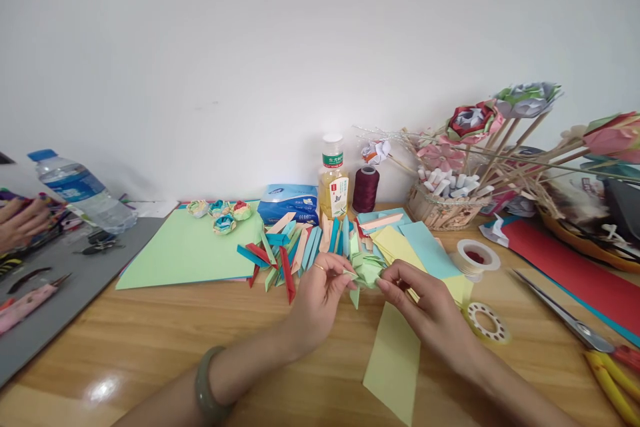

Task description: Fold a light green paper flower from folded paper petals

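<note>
A light green folded-paper flower (367,269) is held up between my two hands over the wooden table. My left hand (323,290) pinches its left side with thumb and forefinger. On its right edge, the fingertips of my right hand (417,297) are closed. Behind the flower lies a heap of folded paper strips (300,247) in red, blue, green and peach. A pale yellow-green paper sheet (395,360) rests on the table below my right hand. Yellow paper (400,247) and blue paper (427,247) lie beyond it, partly covered by my hand.
Small paper rosettes (223,224) sit on green sheets (195,253) at left. Behind stand a tissue pack (289,203), a drink bottle (333,180) and a thread spool (365,190). Tape rolls (486,322), scissors (575,327) and a flower basket (445,210) are right. Another person's hand (17,223) shows far left.
</note>
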The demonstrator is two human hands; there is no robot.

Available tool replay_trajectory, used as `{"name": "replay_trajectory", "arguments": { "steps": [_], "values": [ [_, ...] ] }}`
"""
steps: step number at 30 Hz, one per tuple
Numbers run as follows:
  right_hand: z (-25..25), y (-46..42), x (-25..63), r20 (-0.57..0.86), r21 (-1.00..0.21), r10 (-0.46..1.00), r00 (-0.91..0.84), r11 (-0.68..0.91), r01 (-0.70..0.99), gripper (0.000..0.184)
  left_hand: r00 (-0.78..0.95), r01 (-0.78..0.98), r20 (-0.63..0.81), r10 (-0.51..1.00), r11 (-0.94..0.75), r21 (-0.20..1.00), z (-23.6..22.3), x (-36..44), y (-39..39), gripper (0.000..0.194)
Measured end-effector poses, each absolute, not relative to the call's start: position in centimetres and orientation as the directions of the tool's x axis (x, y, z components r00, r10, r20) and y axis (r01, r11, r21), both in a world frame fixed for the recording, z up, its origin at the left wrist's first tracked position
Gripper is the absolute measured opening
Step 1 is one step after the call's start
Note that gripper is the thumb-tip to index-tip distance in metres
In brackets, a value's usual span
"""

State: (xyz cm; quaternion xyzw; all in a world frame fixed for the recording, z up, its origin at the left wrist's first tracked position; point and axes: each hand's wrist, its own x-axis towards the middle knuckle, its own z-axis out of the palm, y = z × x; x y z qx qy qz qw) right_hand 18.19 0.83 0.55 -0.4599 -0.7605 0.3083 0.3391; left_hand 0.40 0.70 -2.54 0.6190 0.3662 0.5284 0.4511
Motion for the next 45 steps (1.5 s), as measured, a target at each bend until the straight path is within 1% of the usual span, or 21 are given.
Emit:
{"name": "replay_trajectory", "arguments": {
  "steps": [4,8,9,11,13,14,15,17,19,22,24,25,27,31,32,35,37,39,41,45],
  "values": [
    [0.5,0.7,18.1,0.248,-0.778,0.901,-0.357,0.405,0.48,0.023,0.166,-0.05,0.279,0.946,-0.274,0.96,-2.5,0.4,0.7,0.011],
    [0.5,0.6,18.3,0.242,-0.794,0.902,-0.357,0.396,0.462,0.023,0.15,-0.078,0.229,0.962,-0.22,0.972,-2.2,0.4,0.8,0.016],
    [0.5,0.6,18.5,0.246,-0.804,0.909,-0.337,0.385,0.452,0.024,0.146,-0.092,0.214,0.966,-0.202,0.975,-2.1,0.3,0.9,0.019],
    [0.6,0.9,18.9,0.273,-0.834,0.934,-0.231,0.349,0.428,0.026,0.156,-0.127,0.179,0.971,-0.16,0.979,-1.8,0.2,1.2,0.024],
    [0.6,1.4,19.2,0.301,-0.861,0.948,-0.101,0.316,0.398,0.022,0.204,-0.154,0.132,0.97,-0.101,0.983,-1.5,0.1,1.5,0.028],
    [0.7,1.5,19.3,0.313,-0.865,0.946,-0.08,0.319,0.387,0.019,0.251,-0.155,0.104,0.962,-0.066,0.986,-1.4,0.1,1.7,0.029],
    [0.8,1.7,19.4,0.321,-0.865,0.943,-0.088,0.329,0.378,0.018,0.3,-0.148,0.078,0.951,-0.035,0.988,-1.2,0.1,1.7,0.03],
    [0.9,1.8,19.2,0.318,-0.861,0.933,-0.17,0.359,0.36,0.02,0.373,-0.121,0.044,0.927,0.001,0.993,-1.0,0.0,1.8,0.028],
    [1.0,1.7,18.9,0.268,-0.873,0.923,-0.276,0.354,0.336,0.021,0.409,-0.085,0.034,0.912,0.001,0.996,-0.8,-0.1,1.8,0.021],
    [0.9,1.4,18.3,0.093,-0.936,0.916,-0.391,0.214,0.279,0.025,0.442,-0.019,0.027,0.897,-0.021,1.0,-0.7,-0.1,1.7,0.012],
    [0.7,1.3,17.9,-0.008,-0.966,0.916,-0.402,0.097,0.239,0.027,0.454,0.005,0.027,0.89,-0.033,0.999,-0.7,0.0,1.6,0.012],
    [0.6,1.2,17.8,-0.032,-0.974,0.922,-0.386,0.057,0.219,0.027,0.451,0.01,0.027,0.892,-0.036,0.999,-0.6,0.0,1.6,0.012],
    [0.4,1.2,17.7,-0.039,-0.982,0.941,-0.337,0.027,0.189,0.027,0.422,0.001,0.045,0.905,-0.05,0.999,-0.6,0.1,1.5,0.013],
    [0.2,1.3,17.7,-0.001,-0.986,0.972,-0.233,0.039,0.165,0.029,0.367,-0.077,0.145,0.919,-0.125,0.989,-0.7,0.1,1.4,0.016],
    [0.2,1.3,17.7,0.016,-0.984,0.975,-0.223,0.055,0.172,0.028,0.344,-0.087,0.136,0.929,-0.113,0.99,-0.7,0.1,1.4,0.015],
    [0.1,1.1,17.7,0.116,-0.956,0.971,-0.211,0.167,0.24,0.025,0.256,-0.057,0.024,0.966,-0.009,0.998,-0.9,0.4,1.4,0.009],
    [-0.1,0.8,17.7,0.222,-0.913,0.953,-0.206,0.277,0.3,0.022,0.23,-0.02,-0.02,0.973,0.026,0.999,-0.9,0.6,1.4,0.018],
    [-0.2,0.6,17.7,0.323,-0.863,0.925,-0.2,0.375,0.339,0.02,0.246,0.011,-0.02,0.969,0.018,1.0,-0.8,0.8,1.2,0.023],
    [-0.3,0.4,17.8,0.399,-0.816,0.898,-0.186,0.44,0.374,0.018,0.242,0.044,0.014,0.97,-0.026,0.999,-0.5,1.0,0.9,0.021],
    [-0.2,0.2,17.9,0.493,-0.731,0.855,-0.161,0.508,0.455,0.015,0.173,0.139,0.173,0.97,-0.197,0.97,-0.4,1.0,0.3,0.015]
  ]
}}
